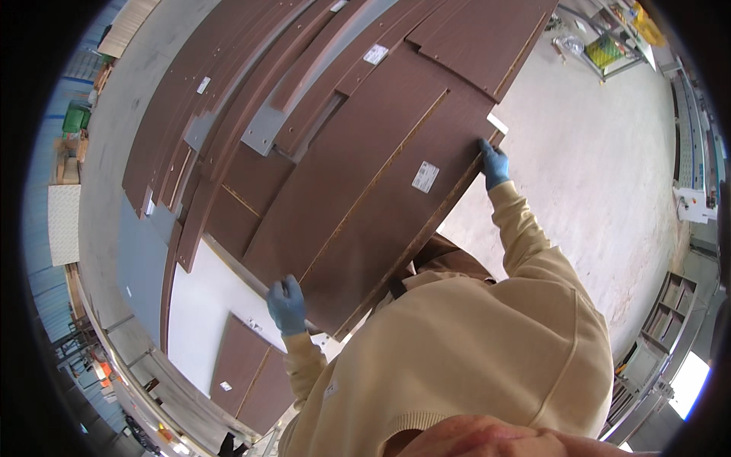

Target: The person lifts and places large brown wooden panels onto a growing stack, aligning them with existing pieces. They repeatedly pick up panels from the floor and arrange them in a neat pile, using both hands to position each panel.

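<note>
A wide dark-brown board (464,145) with a white label (425,177) and a raw, chipped long edge lies right in front of my body. My right hand (495,164), in a blue glove, grips this board's edge near its far right corner, with the thumb side over the top. At the board's near left end is my left hand (287,306), also gloved in blue. Its fingers are curled together beside the corner, and what they hold, if anything, is hidden. Another brown board (358,152) lies flush along the far side of the labelled one.
Stacked brown strips and panels (251,99) spread beyond the boards, with grey panels (141,259) among them. A white panel (202,305) and a smaller brown panel (263,373) are at the left. Pale floor (586,167) lies right; a shelf rack (662,327) stands there.
</note>
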Tool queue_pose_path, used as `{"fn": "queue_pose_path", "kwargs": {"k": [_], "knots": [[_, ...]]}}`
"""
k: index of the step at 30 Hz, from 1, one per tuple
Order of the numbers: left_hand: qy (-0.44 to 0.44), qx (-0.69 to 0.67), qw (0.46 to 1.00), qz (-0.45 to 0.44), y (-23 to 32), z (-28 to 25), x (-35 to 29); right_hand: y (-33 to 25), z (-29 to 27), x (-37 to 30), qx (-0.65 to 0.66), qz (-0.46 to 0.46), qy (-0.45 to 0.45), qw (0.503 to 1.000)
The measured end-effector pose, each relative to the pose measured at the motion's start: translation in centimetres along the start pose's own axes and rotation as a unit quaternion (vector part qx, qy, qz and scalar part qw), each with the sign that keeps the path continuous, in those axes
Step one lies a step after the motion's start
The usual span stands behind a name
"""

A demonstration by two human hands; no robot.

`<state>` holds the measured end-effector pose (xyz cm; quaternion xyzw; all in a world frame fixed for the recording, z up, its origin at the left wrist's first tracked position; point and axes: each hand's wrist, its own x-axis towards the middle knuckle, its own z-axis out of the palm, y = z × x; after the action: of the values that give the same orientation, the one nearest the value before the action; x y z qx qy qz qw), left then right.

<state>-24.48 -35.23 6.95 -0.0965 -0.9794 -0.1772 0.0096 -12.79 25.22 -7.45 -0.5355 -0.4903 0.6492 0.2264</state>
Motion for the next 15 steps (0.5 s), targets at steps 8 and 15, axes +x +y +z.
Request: {"fn": "queue_pose_path", "kwargs": {"k": [8,15], "knots": [[0.064,-0.151,0.980,0.114,18.5,9.7,17.1,-3.3,-2.2,0.2,-0.045,0.062,-0.037,0.996],[-0.001,-0.017,0.998,-0.059,32.0,18.0,27.7,-15.3,-7.7,5.8,-0.532,-0.088,-0.235,0.809]]}}
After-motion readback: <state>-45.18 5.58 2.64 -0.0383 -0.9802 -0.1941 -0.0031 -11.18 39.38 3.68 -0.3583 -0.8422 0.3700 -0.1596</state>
